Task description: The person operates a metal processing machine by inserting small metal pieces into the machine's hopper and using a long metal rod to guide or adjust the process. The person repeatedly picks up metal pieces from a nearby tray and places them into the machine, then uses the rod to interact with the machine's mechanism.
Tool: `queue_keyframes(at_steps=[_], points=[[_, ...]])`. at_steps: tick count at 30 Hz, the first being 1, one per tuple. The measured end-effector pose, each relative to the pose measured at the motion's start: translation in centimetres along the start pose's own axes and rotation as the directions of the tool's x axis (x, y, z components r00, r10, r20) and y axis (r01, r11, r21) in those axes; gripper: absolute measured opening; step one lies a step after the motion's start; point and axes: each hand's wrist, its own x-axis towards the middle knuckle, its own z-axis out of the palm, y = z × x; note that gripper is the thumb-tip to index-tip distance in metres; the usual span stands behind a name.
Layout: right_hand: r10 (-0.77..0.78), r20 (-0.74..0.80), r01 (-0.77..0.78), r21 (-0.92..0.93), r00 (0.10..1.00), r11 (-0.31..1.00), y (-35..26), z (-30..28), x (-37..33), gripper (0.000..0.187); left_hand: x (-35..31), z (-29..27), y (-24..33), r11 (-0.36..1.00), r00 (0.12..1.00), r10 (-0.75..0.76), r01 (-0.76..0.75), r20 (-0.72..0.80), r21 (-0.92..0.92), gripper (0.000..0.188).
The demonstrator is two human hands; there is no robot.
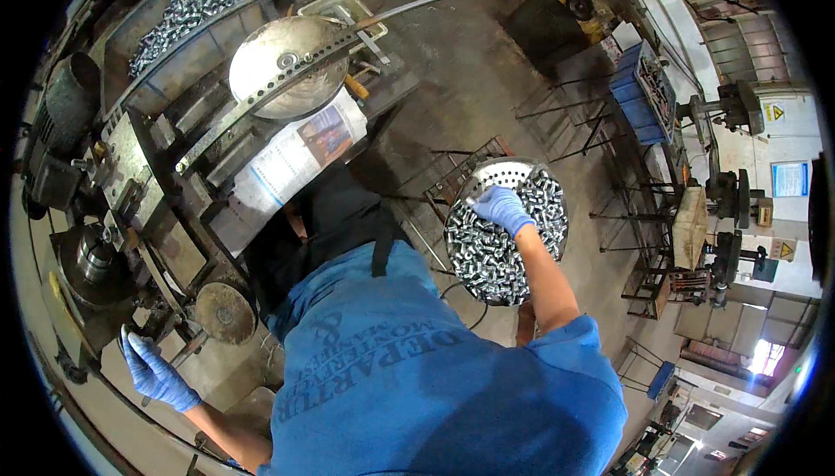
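A round metal basin (499, 168) with a perforated wall holds a heap of short shiny metal fittings (487, 263) on my right. Over its far left part, my right hand (504, 209), in a blue glove, has its fingers pinched together. A small pale metal piece, seemingly one of the fittings, shows at the fingertips. My left hand (158, 378), gloved the same, is held out at the lower left beside the machine. Its fingers are stretched upward, close to a thin dark edge and a metal lever (190, 348). Whether the palm touches the lever is hidden.
A machine (143, 176) with a large round metal disc (283, 67) fills the left side. Newspaper (300, 154) lies on its near ledge. Behind stands a grey crate (113, 76) of metal pieces. A blue crate (639, 98) sits on a rack at right.
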Motion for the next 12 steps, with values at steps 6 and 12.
queue_keyframes(at_steps=[6,12], points=[[-0.129,-0.082,0.122,-0.077,0.988,0.990,0.8,3.6,2.6,0.060,-0.4,0.1,0.5,0.997,1.000,0.007,-0.008,0.021,0.075,0.031],[-0.028,0.059,0.038,-0.168,0.998,0.985,-0.5,2.1,3.2,0.052,-0.7,-0.5,-0.9,0.999,0.997,-0.039,0.038,0.071,0.022,0.031]])
